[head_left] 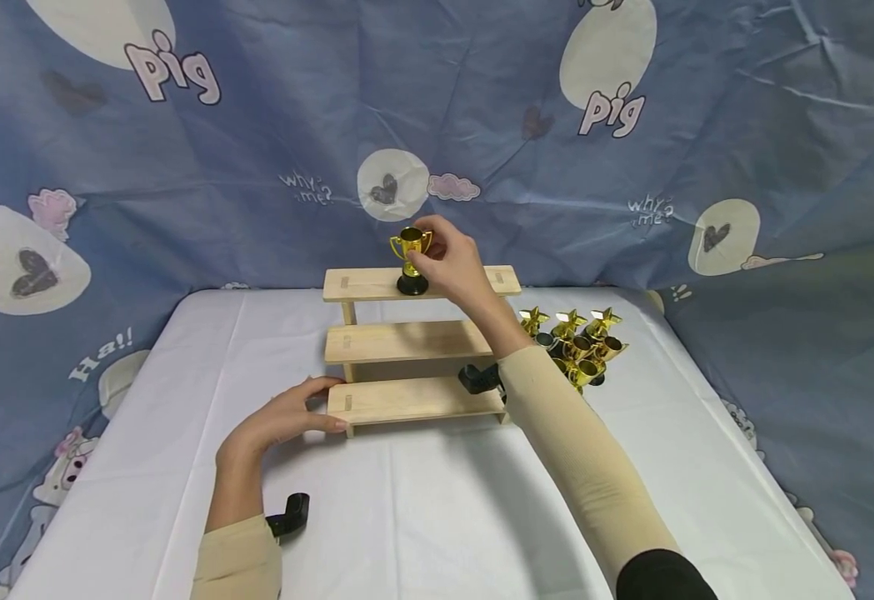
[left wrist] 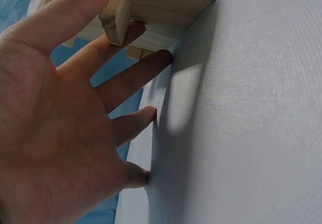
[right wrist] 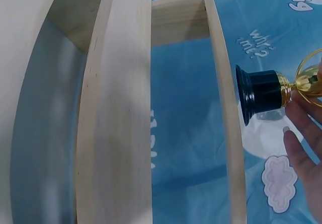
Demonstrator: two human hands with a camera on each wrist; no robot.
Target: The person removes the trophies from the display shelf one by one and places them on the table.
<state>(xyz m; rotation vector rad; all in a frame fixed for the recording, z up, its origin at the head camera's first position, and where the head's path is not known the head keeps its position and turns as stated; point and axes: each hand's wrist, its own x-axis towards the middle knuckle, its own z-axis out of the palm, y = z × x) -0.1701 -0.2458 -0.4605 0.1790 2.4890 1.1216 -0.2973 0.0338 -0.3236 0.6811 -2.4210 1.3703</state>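
Observation:
Over the top tier of a three-tier wooden display stand (head_left: 399, 341), my right hand (head_left: 451, 260) pinches a small gold trophy cup (head_left: 411, 243) with two handles and a black base. The cup is upright; its base (right wrist: 261, 90) is right at the top board, and I cannot tell whether it touches. At the stand's lower left end, my left hand (head_left: 287, 414) holds the bottom tier, thumb in front and index finger behind. Its other fingers (left wrist: 133, 83) are spread, with the tips near the white cloth.
Right of the stand, several gold trophies (head_left: 579, 346) stand close together, some star-topped and some cups, partly hidden by the right forearm. A white cloth (head_left: 407, 517) covers the table. A blue printed curtain (head_left: 272, 125) hangs behind and along the sides.

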